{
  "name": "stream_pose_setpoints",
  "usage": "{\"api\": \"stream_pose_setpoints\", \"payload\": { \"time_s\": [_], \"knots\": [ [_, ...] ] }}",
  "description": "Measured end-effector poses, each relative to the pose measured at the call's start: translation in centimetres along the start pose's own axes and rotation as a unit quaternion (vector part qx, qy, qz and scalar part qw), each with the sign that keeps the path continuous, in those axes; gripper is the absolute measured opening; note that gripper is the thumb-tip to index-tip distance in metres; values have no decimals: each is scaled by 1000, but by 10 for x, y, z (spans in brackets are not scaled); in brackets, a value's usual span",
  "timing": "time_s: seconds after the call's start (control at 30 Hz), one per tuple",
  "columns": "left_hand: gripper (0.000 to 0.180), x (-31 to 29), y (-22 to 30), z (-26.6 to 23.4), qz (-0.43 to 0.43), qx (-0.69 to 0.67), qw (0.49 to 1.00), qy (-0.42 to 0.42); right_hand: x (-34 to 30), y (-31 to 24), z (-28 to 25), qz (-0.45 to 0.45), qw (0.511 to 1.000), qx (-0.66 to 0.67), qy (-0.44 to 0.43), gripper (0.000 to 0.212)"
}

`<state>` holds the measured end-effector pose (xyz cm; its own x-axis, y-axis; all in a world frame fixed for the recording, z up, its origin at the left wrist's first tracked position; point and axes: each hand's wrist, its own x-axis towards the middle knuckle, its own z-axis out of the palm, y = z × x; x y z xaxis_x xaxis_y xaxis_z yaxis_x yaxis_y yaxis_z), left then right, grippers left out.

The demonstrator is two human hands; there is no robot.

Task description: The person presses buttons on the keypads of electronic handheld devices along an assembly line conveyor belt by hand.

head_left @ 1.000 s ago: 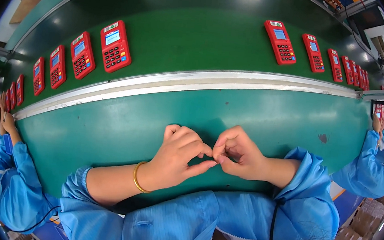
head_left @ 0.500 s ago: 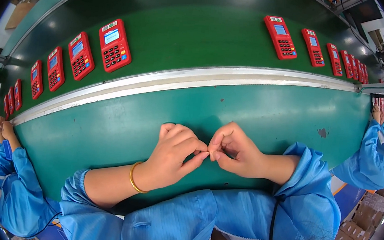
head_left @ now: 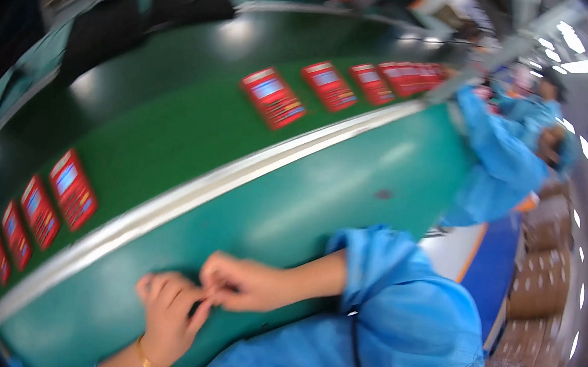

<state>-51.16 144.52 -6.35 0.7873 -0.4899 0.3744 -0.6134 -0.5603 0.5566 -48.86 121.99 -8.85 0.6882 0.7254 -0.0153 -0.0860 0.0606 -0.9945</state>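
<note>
Just above the green worktop, my left hand [head_left: 170, 308] and my right hand [head_left: 244, 286] meet at the fingertips. Both are closed in a pinch, thumb against finger. Anything held there is too small or too blurred to make out. A yellow bangle [head_left: 147, 356] circles my left wrist. Beyond the white rail, red handheld card terminals with screens and keypads lie on the green belt. The closest of these are one terminal [head_left: 73, 190] to the left and another [head_left: 273, 98] farther up; neither hand touches them.
The white rail [head_left: 190, 213] divides the worktop [head_left: 283, 222] from the belt [head_left: 164, 127]. Several more terminals [head_left: 329, 86] continue along the belt at both ends. A person in a blue smock [head_left: 494, 158] sits at the right, near stacked brown cartons [head_left: 543, 270].
The whole view has swung to the right and blurred, so the hands and terminals appear farther left. My fingertips stay pinched together. More of the room at the right shows.
</note>
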Motion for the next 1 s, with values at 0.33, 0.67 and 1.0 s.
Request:
{"api": "stream_pose_setpoints", "payload": {
  "time_s": [0.33,0.67,1.0],
  "knots": [
    [15,10,8,-19,-1,-9,999,-53,15,-1,3,-53,998,-44,-1,19],
    [15,-6,2,-22,-12,23,997,-66,19,-7,18,-85,994,-69,5,22],
    [14,-12,-19,-28,191,228,955,-1,28,-9,27,-91,994,-64,8,21]
  ]
}}
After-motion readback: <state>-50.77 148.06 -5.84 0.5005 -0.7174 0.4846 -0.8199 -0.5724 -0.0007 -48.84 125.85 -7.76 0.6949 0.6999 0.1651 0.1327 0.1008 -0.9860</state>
